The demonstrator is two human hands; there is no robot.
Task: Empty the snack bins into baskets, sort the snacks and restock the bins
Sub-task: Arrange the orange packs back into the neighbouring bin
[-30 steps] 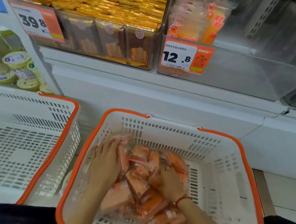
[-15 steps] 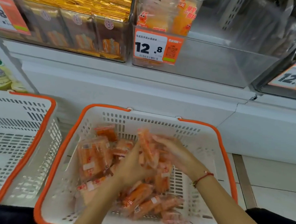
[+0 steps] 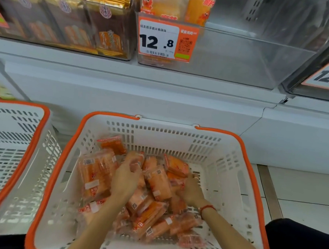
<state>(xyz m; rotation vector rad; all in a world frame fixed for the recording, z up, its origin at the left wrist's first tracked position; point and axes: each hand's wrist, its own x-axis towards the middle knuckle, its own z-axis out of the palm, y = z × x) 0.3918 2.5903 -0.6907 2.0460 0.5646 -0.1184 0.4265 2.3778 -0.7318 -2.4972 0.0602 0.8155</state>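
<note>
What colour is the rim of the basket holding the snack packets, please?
Orange, on a white basket; the head view shows it clearly.

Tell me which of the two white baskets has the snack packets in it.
The middle basket, the one both hands reach into, holds the orange snack packets. The basket at the left edge shows only its bare slotted floor.

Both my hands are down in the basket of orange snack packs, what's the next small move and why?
Probably close the left hand on the packs under its curled fingers and lift them toward the clear bin behind the 12.8 tag. That bin looks nearly empty, the orange packs are piled loose in the basket, and the right hand is already gathering them.
</note>
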